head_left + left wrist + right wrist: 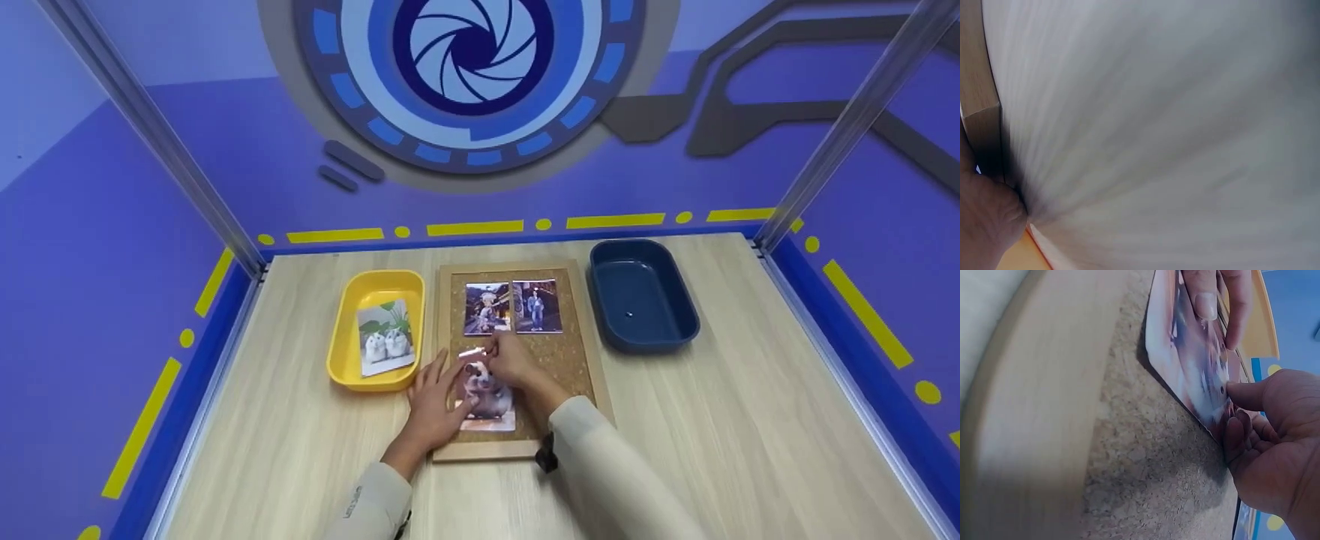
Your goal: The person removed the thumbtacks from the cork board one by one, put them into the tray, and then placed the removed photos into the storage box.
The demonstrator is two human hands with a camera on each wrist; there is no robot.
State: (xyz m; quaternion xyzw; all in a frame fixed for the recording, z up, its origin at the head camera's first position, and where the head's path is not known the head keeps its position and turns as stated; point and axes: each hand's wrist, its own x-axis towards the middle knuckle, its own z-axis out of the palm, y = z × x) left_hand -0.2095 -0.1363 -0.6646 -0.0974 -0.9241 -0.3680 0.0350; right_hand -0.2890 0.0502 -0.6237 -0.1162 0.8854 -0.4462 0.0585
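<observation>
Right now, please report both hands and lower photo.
Left hand touching lower photo on corkboard. Right hand at photo's upper edge, grip unclear. Nothing obvious in the way.

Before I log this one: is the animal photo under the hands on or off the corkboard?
On: the head view shows the photo lying on the corkboard, left hand against it. Whether it is fastened, I cannot tell.

We can see four photos (487, 308) (537, 306) (491, 405) (387, 339), two tubs (343, 352) (645, 300) and one cork board (566, 367). We count two hands (435, 405) (516, 361) and two sleeves (381, 491) (622, 469).
</observation>
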